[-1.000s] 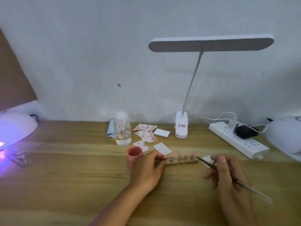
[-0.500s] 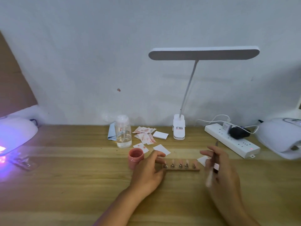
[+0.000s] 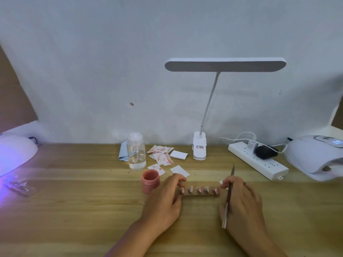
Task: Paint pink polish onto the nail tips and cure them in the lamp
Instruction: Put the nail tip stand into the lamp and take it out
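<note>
A short wooden holder (image 3: 201, 193) lies on the wooden table, carrying several pink nail tips (image 3: 199, 189) on metal posts. My left hand (image 3: 165, 200) grips the holder's left end with curled fingers. My right hand (image 3: 241, 200) sits at its right end and holds a thin brush (image 3: 228, 197), tip pointing up and away. An open pink polish jar (image 3: 150, 180) stands just left of my left hand. One curing lamp (image 3: 315, 156) sits at the far right, and another curing lamp (image 3: 14, 153) glows purple at the far left.
A clear pump bottle (image 3: 137, 152), stained paper wipes (image 3: 161, 156) and white pads lie behind the jar. A white clip desk lamp (image 3: 199, 148) stands at the back. A power strip (image 3: 259, 161) with a black plug runs right. A clear plastic piece (image 3: 19, 185) lies front left.
My right hand turned the brush from pointing left at the nail tips to upright, and moved in against the holder's right end. My left hand stayed on the holder.
</note>
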{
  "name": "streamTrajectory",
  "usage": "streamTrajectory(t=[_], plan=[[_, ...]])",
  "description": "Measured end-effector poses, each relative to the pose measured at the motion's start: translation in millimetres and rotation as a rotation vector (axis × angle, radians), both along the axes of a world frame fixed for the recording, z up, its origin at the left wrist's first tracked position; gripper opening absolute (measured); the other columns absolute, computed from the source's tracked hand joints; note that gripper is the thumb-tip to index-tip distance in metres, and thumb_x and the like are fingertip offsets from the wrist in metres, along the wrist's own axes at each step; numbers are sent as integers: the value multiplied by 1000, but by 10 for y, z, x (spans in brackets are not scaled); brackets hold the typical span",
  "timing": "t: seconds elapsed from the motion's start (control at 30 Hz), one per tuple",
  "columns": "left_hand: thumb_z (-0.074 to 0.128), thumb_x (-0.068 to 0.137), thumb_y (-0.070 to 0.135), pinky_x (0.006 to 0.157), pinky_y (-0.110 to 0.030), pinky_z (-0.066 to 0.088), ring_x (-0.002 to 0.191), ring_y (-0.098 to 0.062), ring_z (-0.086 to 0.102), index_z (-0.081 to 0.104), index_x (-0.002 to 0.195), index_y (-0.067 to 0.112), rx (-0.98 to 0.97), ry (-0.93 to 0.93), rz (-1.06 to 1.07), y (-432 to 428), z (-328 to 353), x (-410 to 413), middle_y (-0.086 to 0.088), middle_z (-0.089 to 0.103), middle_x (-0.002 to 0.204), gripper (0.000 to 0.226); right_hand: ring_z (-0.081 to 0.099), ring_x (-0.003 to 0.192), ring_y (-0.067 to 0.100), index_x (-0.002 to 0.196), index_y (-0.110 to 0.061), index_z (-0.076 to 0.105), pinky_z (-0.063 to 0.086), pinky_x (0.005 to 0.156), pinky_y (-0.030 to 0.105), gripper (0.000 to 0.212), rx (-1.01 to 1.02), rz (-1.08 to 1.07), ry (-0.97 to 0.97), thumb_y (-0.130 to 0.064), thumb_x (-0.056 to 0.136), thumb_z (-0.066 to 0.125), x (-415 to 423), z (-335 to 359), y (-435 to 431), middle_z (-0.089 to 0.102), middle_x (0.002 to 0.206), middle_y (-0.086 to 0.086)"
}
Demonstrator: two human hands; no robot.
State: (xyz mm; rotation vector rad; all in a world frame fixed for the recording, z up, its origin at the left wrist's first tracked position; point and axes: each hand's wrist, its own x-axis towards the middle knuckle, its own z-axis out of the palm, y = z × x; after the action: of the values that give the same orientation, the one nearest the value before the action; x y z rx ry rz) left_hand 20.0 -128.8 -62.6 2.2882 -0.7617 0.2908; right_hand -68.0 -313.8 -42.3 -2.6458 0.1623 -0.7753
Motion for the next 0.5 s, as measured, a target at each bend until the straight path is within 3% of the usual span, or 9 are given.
streamTrajectory(t=[0.13, 0.23, 0.3, 0.43, 0.5], plan=[[61, 88, 15, 69, -6, 39, 87, 8, 53, 46, 113, 38, -30, 22, -12, 13, -2, 6, 27, 58, 101, 38, 57, 81, 15, 102, -19, 51, 37, 99, 36, 45, -33, 4, 0, -9, 63, 69, 15, -14, -2, 42, 69, -21], [61, 87, 10, 71, -9, 43, 88, 7, 56, 45, 105, 41, -68, 83, -27, 29, 2, 23, 26, 59, 98, 39, 62, 79, 14, 96, -19, 50, 46, 87, 40, 37, -48, 52, -50, -11, 69, 74, 27, -34, 1, 58, 73, -16], [61, 86, 11, 70, -14, 46, 85, 3, 57, 43, 101, 46, -57, 92, -25, 45, 6, 23, 29, 58, 89, 42, 62, 74, 12, 94, -19, 48, 49, 79, 40, 39, -50, 83, -74, -12, 69, 77, 34, -47, -5, 59, 72, -17], [62, 83, 12, 73, -29, 52, 80, -1, 59, 41, 99, 46, -52, 127, -15, 48, 33, 16, 22, 60, 96, 43, 62, 71, 16, 92, -18, 51, 45, 68, 33, 43, -126, 58, -128, -14, 65, 84, 5, -49, 12, 60, 70, -15], [62, 78, 16, 70, -31, 52, 74, -3, 59, 41, 101, 44, -45, 153, 5, 48, 42, 9, 13, 62, 87, 42, 62, 69, 14, 90, -20, 51, 41, 67, 31, 43, -195, 34, -150, -19, 64, 86, -23, -23, 23, 60, 68, -15]])
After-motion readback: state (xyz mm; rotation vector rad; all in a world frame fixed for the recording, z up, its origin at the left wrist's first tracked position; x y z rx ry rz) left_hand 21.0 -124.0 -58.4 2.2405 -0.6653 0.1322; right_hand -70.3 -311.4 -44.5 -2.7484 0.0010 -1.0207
